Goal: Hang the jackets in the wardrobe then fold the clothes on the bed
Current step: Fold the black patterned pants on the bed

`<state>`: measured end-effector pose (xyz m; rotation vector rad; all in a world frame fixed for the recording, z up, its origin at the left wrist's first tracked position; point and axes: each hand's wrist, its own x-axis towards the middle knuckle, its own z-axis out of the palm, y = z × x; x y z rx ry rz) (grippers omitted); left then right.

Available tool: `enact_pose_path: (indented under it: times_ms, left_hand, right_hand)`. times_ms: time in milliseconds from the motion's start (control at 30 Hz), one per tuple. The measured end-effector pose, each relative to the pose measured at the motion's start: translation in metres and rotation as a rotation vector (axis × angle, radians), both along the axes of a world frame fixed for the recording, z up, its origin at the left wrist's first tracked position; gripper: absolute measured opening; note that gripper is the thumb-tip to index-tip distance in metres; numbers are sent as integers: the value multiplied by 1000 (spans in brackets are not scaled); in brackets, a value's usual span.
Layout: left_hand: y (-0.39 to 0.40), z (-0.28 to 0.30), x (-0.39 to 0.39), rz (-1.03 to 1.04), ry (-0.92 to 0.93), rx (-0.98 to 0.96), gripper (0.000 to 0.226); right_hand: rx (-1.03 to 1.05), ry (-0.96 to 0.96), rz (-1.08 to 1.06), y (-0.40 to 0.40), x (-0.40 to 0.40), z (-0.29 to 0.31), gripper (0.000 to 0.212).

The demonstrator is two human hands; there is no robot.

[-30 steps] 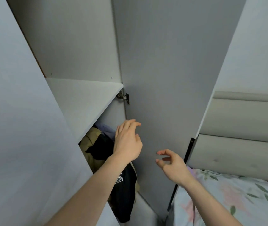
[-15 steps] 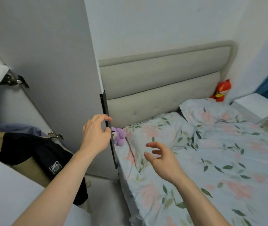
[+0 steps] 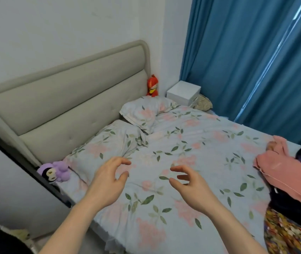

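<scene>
Lying crumpled on the bed (image 3: 164,208): pink clothes (image 3: 283,173).

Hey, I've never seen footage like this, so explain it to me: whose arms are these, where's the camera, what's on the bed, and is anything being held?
There is no machine here. A person wears a wide-angle camera on the head, so you look forward and down along their own bare arms. The left hand and right hand hang above the floral bedsheet, fingers loosely curled, holding nothing. At the right edge lies a pile of clothes, a pink garment on top with darker ones around it. Two pillows lie by the padded headboard, with a purple plush toy and a red plush toy at its ends. Blue curtains hang behind.
</scene>
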<state>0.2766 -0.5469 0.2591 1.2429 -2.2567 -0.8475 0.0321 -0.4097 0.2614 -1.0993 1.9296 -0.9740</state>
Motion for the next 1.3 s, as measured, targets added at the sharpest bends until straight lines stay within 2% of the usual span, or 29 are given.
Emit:
enact_pose_path:
  times_ms: [133,367,600,733,1000,1300]
  left_hand:
    - [22,7,-52,-174,-21,0,24]
    - [42,-2,-121,-454,-44,31,26]
    - [109,-18,-172,-642,-85,92,26]
    - [147,-13,-209,-770,-130,42,26]
    - [265,-12,-305,-831,-151,-11,29]
    - [427,-38,-368,-780,-281,72,28]
  right_hand:
    - [-12,2,-162,53,-36,8,25]
    - [18,11,-431,139,-53,6,24]
    - [42,7,-638,229,-60,3,26]
    - [23,-1,-758,285,-77,8,27]
    - [-6,-41,-844,424,-132,-1,25]
    - [82,10,-773,588,-229,-22,32]
